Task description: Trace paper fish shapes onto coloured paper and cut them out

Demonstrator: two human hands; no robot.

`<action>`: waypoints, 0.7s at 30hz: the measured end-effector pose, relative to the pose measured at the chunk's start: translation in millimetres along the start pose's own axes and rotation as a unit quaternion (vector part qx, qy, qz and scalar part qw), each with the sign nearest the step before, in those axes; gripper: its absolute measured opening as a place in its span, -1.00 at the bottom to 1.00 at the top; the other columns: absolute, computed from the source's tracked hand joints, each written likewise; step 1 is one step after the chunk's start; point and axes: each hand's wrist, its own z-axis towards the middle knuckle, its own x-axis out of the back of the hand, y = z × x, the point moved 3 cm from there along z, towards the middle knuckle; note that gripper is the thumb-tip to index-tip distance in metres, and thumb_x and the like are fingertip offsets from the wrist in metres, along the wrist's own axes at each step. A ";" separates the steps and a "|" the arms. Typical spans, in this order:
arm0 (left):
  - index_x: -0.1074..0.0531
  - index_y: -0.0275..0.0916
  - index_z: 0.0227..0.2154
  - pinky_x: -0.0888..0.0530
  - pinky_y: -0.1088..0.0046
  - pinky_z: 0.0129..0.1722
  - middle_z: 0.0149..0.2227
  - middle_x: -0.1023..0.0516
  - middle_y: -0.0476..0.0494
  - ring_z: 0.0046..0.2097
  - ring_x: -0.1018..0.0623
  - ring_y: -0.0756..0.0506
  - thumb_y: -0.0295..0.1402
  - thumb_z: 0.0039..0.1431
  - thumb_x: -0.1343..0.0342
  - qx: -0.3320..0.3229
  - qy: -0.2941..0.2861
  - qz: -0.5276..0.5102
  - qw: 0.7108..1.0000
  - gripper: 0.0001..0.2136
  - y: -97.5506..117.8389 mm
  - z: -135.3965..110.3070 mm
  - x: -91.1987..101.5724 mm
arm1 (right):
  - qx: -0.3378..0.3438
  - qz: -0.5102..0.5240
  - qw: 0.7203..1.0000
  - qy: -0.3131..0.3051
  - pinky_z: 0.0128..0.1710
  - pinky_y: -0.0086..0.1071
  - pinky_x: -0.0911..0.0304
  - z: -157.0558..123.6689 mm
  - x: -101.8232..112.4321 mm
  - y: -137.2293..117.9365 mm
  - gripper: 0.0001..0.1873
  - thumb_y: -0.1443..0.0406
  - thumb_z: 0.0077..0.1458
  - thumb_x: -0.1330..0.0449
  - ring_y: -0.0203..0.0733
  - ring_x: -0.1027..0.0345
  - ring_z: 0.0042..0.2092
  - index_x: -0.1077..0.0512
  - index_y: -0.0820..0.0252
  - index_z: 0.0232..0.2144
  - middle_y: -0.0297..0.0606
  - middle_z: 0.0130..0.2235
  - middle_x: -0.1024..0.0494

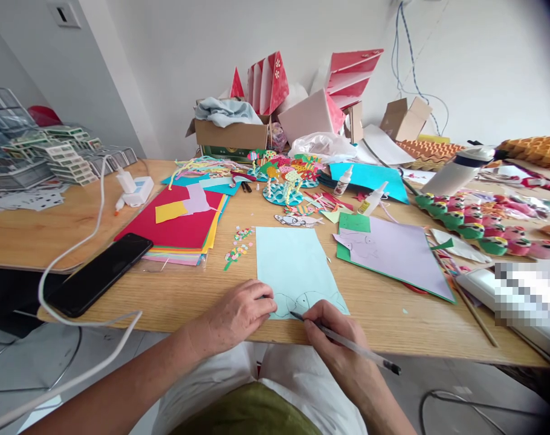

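White wall (166,66), wall plate (66,15) upper left; wood-grain table (166,296); grey floor (474,380).

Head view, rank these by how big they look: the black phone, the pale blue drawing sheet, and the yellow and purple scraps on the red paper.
1. Pale blue sheet
2. Black phone
3. Yellow scrap and purple scrap: too alike to rank, both plainly smaller than the phone.

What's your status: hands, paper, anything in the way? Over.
Right hand gripping clear-barrelled pen, tip at light blue paper. Left hand at sheet's near-left corner. Fish outline along near edge. Small paper scraps lie left of sheet.
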 end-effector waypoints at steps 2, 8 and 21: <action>-0.37 -0.27 -0.35 -0.31 0.46 -0.16 -0.26 -0.38 -0.10 -0.18 -0.35 -0.04 -0.57 0.12 0.02 0.000 0.001 -0.001 1.000 -0.88 -0.3 -0.2 -0.1 | 0.000 0.006 1.000 0.001 -0.60 -0.49 0.02 -0.3 1.1 0.6 -0.88 0.32 -0.01 -0.01 -0.36 -0.04 -0.59 -0.23 0.14 -0.57 -0.49 -0.66 -0.18; -0.37 -0.25 -0.34 -0.32 0.45 -0.15 -0.25 -0.38 -0.09 -0.17 -0.35 -0.04 -0.56 0.13 0.04 0.000 0.000 0.001 1.000 -0.87 -0.8 -0.2 -0.5 | -0.013 0.040 0.998 0.039 -0.63 -0.49 0.00 0.9 -3.3 8.5 -0.85 0.24 0.03 -0.01 -0.35 -0.08 -0.61 -0.28 0.14 -0.51 -0.47 -0.67 -0.24; -0.36 -0.27 -0.36 -0.32 0.46 -0.16 -0.25 -0.38 -0.10 -0.18 -0.35 -0.05 -0.58 0.12 0.02 0.006 -0.005 0.003 1.000 -0.88 1.3 0.6 1.3 | -0.019 -0.004 0.999 0.043 -0.61 -0.48 -0.03 6.4 -11.0 6.2 -0.83 0.19 0.04 -0.02 -0.33 -0.13 -0.60 -0.32 0.13 -0.46 -0.46 -0.64 -0.29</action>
